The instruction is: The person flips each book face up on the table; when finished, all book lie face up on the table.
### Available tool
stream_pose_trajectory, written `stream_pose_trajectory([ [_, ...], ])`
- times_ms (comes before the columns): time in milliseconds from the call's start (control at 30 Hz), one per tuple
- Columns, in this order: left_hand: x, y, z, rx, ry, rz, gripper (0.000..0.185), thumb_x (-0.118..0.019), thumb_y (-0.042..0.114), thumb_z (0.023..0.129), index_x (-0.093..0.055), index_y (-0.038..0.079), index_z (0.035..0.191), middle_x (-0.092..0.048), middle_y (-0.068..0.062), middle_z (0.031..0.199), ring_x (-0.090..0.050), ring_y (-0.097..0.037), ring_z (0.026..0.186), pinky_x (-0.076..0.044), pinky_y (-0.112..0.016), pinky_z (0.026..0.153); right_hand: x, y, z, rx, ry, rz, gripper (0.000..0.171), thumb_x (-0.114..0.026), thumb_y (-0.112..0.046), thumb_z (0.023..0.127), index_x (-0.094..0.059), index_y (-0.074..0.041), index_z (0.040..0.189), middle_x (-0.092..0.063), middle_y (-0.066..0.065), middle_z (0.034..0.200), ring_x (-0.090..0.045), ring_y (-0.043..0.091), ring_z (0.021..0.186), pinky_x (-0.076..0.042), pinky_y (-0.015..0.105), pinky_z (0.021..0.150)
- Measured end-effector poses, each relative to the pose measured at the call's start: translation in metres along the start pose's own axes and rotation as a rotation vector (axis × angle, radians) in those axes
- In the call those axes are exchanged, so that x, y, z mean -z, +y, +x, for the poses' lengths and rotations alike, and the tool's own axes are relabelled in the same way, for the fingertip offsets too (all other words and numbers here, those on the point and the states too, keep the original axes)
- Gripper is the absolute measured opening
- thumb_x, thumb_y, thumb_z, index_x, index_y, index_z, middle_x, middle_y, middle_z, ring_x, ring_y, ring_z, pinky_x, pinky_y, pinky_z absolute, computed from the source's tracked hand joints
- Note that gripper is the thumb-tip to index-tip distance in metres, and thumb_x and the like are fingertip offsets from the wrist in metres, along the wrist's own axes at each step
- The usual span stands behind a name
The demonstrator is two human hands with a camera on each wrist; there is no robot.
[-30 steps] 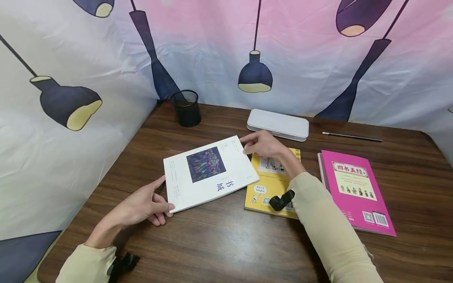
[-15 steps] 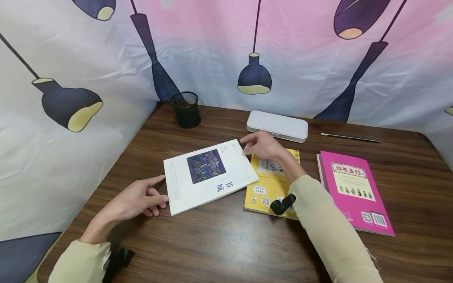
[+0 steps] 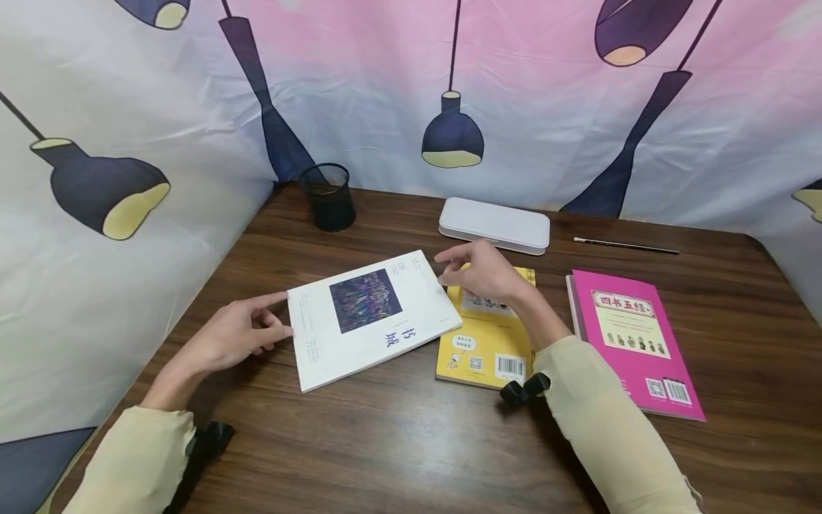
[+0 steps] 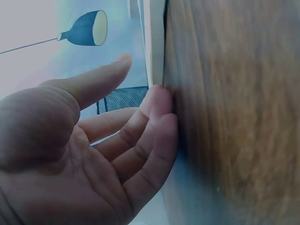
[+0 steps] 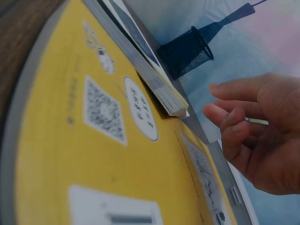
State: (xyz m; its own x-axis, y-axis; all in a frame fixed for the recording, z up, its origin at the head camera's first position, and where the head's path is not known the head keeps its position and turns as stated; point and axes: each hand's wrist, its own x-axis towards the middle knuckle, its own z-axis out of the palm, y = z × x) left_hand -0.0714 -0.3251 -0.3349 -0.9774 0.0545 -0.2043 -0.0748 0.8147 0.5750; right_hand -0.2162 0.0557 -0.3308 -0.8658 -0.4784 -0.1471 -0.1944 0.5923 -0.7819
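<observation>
Partly covered, the yellow book [image 3: 488,343] lies under the white magazine [image 3: 369,318] on the bench [image 3: 398,442].
Both hands' fingers are loose: left hand [image 3: 234,332] touches its near-left corner, right hand [image 3: 484,271] hovers beside its far corner; "书城" reads, small print illegible.

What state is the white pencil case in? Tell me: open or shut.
Shut: the white pencil case lies flat on the table, lid down all along its rim.

left hand [image 3: 234,335] open, fingers extended; right hand [image 3: 484,271] loosely curled
</observation>
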Motion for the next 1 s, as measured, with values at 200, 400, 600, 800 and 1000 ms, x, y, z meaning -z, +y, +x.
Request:
stream_pose_trajectory([
  [200,0.007,-0.007,0.01,0.002,-0.006,-0.003,0.08,-0.074,0.027,0.1,-0.035,-0.009,0.16,-0.073,-0.008,0.095,-0.066,-0.016,0.075,-0.056,-0.031,0.062,0.001,0.004,-0.01,0.008,0.003,-0.004,0.039,-0.076,-0.019,0.094,-0.073,-0.013,0.133,-0.067,0.007,0.104,-0.051,0.016,0.056,-0.041,0.027,0.056],
  [400,0.013,-0.012,0.02,-0.012,-0.022,-0.033,0.067,-0.07,0.018,0.102,-0.042,-0.007,0.158,-0.072,-0.011,0.095,-0.066,-0.018,0.074,-0.057,-0.031,0.062,0.001,0.007,-0.018,-0.002,-0.015,0.046,0.038,-0.077,-0.018,0.095,-0.073,-0.012,0.133,-0.065,0.008,0.099,-0.048,0.017,0.052,-0.036,0.026,0.052],
  [600,0.016,-0.016,0.029,0.005,-0.068,-0.06,0.063,-0.069,0.017,0.103,-0.044,-0.005,0.157,-0.069,-0.009,0.091,-0.063,-0.019,0.071,-0.056,-0.032,0.06,0.0,0.009,-0.028,0.001,-0.061,0.044,0.039,-0.078,-0.015,0.094,-0.073,-0.009,0.133,-0.064,0.008,0.092,-0.05,0.016,0.054,-0.041,0.026,0.053],
  [800,0.017,-0.016,0.036,0.014,-0.085,-0.074,0.063,-0.071,0.018,0.102,-0.047,-0.001,0.157,-0.066,-0.007,0.083,-0.062,-0.018,0.067,-0.055,-0.031,0.058,-0.002,0.011,-0.036,-0.038,-0.092,0.026,0.041,-0.081,-0.015,0.093,-0.074,-0.008,0.132,-0.067,0.007,0.092,-0.053,0.015,0.056,-0.043,0.025,0.056],
  [1000,0.018,-0.016,0.041,0.012,-0.119,-0.077,0.065,-0.074,0.018,0.1,-0.048,-0.001,0.156,-0.064,-0.005,0.079,-0.062,-0.017,0.066,-0.054,-0.031,0.058,-0.004,0.014,-0.04,-0.052,-0.108,0.02,0.041,-0.082,-0.014,0.092,-0.073,-0.006,0.131,-0.068,0.006,0.086,-0.053,0.015,0.055,-0.043,0.025,0.055],
])
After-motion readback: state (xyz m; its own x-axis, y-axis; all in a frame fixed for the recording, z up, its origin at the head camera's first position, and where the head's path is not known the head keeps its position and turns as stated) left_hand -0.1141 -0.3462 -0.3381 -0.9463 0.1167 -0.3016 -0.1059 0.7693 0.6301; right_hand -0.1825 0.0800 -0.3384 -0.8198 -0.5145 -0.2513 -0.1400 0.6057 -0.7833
